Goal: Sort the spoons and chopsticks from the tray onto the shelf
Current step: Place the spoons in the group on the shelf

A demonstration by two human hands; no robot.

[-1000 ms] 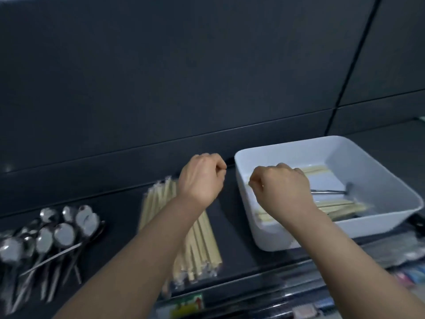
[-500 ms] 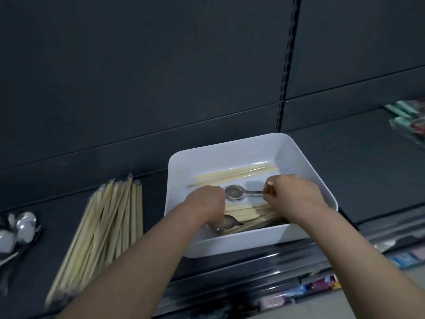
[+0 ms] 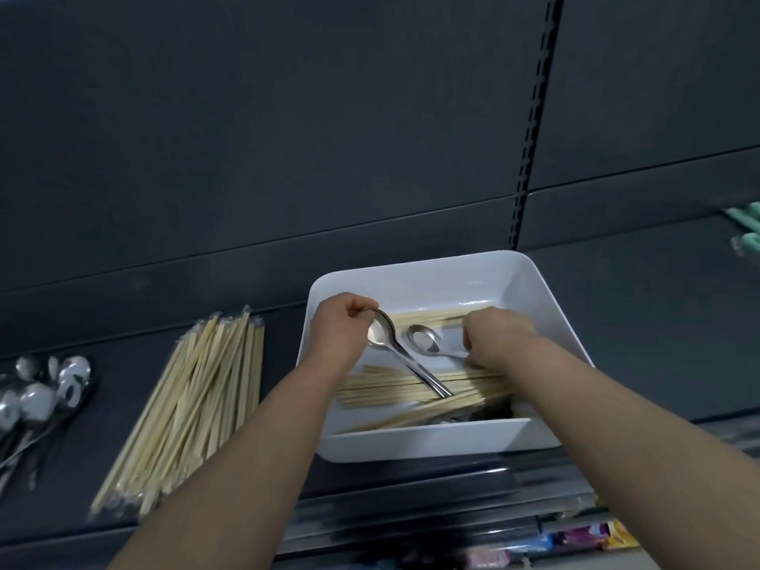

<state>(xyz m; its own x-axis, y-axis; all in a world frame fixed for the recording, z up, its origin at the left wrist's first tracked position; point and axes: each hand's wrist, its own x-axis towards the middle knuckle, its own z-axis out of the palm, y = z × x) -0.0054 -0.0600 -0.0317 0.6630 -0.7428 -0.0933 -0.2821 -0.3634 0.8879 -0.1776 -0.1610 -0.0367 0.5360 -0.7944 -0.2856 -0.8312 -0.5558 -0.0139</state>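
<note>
Spoons and chopsticks lie mixed in the white tray (image 3: 411, 444), which sits on the dark shelf (image 3: 641, 322) towards its near edge, right of centre. Both hands are down inside it. The left hand (image 3: 341, 335) has its fingers curled and pinches the tip of a spoon's bowl – this held spoon (image 3: 382, 335) slants down to the right, and its handle end rests on the loose chopsticks (image 3: 395, 388) that run across the tray's near half. Just to its right a second spoon (image 3: 423, 341) lies bowl up on the tray floor, its handle running right and vanishing under the right hand (image 3: 497, 339). That hand's fingers are curled downward at the handle and the chopsticks beneath, but I cannot tell whether they actually grip either one. More chopsticks lie along the far side of the tray.

On the shelf left of the tray lies a sorted chopstick pile (image 3: 193, 405), fanned slightly – and at the far left a spoon pile (image 3: 41, 397), bowls pointing away. Green items (image 3: 746, 224) show at the right edge, and coloured packets (image 3: 575, 536) on a lower level.
</note>
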